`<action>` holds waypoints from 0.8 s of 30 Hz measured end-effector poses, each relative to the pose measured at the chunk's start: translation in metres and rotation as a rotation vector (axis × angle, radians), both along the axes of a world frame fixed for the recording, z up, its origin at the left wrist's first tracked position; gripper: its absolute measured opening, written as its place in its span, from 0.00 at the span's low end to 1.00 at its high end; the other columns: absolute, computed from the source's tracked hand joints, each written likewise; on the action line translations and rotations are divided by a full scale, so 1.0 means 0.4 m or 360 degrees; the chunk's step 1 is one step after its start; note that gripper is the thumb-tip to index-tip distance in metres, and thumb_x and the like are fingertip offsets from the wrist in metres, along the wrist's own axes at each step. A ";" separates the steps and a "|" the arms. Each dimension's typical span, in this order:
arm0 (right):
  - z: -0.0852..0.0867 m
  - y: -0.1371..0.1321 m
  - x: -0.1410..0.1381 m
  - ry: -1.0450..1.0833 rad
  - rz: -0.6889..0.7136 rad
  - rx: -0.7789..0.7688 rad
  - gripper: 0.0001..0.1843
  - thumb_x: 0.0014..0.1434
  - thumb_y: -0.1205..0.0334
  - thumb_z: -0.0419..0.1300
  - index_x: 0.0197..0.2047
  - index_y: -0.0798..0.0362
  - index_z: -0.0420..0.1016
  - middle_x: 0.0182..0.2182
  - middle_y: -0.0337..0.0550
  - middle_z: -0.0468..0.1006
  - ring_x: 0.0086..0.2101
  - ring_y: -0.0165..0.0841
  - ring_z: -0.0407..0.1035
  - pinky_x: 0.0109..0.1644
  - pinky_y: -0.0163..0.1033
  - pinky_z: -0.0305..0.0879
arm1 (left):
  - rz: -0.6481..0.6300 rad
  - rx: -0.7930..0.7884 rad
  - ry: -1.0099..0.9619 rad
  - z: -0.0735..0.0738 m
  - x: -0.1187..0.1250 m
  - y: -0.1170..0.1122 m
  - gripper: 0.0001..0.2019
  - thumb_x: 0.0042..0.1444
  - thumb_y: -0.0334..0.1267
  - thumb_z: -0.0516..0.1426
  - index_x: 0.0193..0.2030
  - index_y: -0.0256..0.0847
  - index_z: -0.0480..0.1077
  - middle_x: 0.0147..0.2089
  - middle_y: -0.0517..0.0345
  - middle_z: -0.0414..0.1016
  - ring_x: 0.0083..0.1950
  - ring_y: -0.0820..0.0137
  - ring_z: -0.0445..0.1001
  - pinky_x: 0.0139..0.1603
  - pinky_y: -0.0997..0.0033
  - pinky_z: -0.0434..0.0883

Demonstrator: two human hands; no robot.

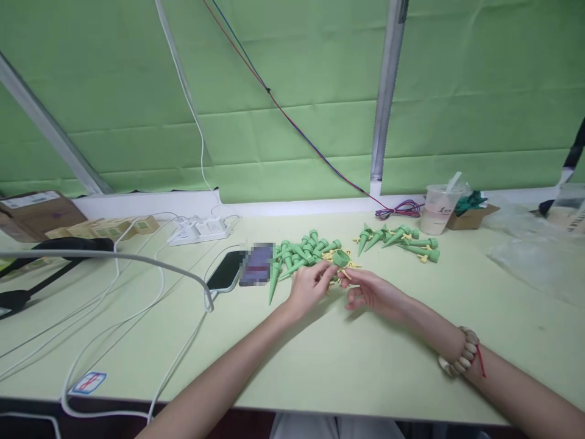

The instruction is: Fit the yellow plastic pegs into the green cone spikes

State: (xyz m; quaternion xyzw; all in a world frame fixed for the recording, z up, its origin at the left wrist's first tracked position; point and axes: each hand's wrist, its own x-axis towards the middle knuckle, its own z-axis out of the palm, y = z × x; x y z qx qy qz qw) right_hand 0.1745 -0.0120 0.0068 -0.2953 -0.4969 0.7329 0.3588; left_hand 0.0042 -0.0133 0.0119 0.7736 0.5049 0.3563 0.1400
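Head view: left hand [311,285] and right hand [370,291] pinch 1 green spike [340,259], fingers clamped on it. Beyond the spike, a plastic cup [437,210] holds a straw.

A green plastic spike [340,259] sat between both hands above the pale green worktop [365,353], its round open end turned toward the camera. The left hand [308,288] pinched it from the left and the right hand [371,291] met it from the right, fingertips touching the part. A small pale yellow piece showed just under the spike, its shape too small to make out. Just behind the hands lay a loose heap of green spikes [301,253], cone-shaped, pointing every way, mixed with yellow pieces. A second, smaller cluster of spikes [402,241] lay to the right, tips mostly leftward.
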 end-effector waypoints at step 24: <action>-0.015 -0.033 -0.044 0.0072 -0.0317 -0.0372 0.14 0.49 0.56 0.64 0.38 0.54 0.72 0.33 0.36 0.74 0.20 0.20 0.67 0.25 0.28 0.71 | 0.0208 -0.0198 -0.0143 -0.057 0.036 -0.037 0.21 0.60 0.50 0.35 0.42 0.42 0.63 0.27 0.59 0.68 0.27 0.69 0.65 0.29 0.71 0.56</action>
